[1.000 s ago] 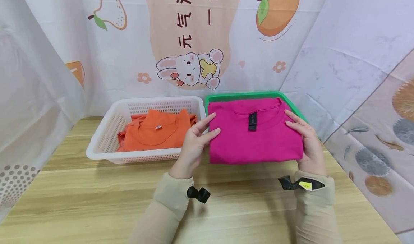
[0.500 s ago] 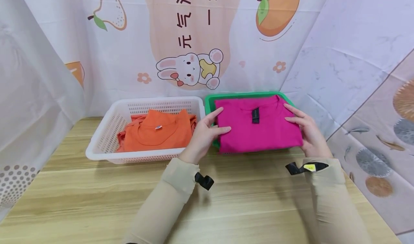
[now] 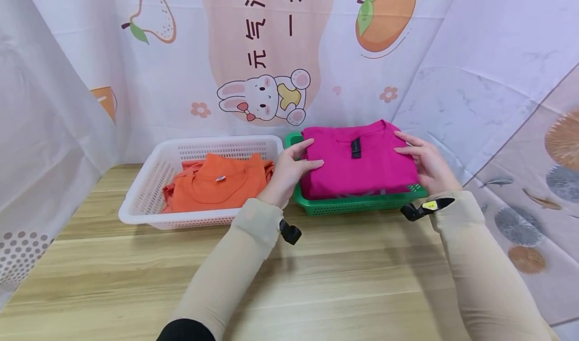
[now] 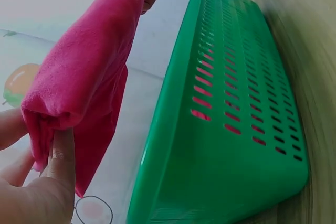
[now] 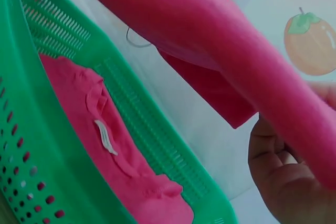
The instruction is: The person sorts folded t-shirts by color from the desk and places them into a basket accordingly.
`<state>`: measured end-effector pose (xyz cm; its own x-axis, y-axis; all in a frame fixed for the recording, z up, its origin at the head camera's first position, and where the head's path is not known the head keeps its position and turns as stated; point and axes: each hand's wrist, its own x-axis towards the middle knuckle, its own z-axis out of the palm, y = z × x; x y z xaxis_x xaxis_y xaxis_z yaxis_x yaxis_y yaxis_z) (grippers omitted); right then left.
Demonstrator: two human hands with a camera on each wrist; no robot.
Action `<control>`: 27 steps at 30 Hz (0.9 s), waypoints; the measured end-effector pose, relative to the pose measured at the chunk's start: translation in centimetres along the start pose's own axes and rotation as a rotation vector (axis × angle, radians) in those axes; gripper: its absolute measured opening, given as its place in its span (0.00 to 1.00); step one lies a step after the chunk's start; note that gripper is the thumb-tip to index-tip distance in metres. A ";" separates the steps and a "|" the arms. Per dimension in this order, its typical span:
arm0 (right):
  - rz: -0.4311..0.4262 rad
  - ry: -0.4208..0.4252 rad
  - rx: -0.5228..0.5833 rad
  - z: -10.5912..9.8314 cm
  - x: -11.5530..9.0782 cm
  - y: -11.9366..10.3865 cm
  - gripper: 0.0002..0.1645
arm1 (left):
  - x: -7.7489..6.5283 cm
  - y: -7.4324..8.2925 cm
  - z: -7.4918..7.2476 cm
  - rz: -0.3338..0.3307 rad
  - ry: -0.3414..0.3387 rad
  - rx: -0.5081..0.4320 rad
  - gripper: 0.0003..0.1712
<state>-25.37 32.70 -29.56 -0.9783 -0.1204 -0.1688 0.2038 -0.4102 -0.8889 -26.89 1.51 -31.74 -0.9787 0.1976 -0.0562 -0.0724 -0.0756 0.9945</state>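
A folded magenta T-shirt (image 3: 362, 167) with a black neck label is held level by both hands over the green basket (image 3: 357, 204). My left hand (image 3: 289, 174) grips its left edge, thumb on top and fingers underneath, as the left wrist view shows at the folded end (image 4: 55, 108). At the opposite edge, my right hand (image 3: 427, 164) pinches the cloth the same way. The right wrist view shows a gap between the held shirt and the basket. Inside the basket lies another pink garment (image 5: 123, 148) with a white tag.
To the left stands a white perforated basket (image 3: 190, 217) with a folded orange T-shirt (image 3: 221, 183) on top of other orange-red clothes. Both baskets sit on a wooden table (image 3: 135, 275), close to a printed curtain (image 3: 172, 90) behind them. Another curtain hangs along the right side.
Both hands have carried the magenta T-shirt away from me, towards the curtain and over the green basket. The basket's front wall, covered before, now shows. The white basket has not moved.
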 end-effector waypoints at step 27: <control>-0.093 0.098 -0.002 -2.0 1.7 1.3 0.13 | 1.0 -1.1 -2.8 -0.004 0.116 -0.132 0.31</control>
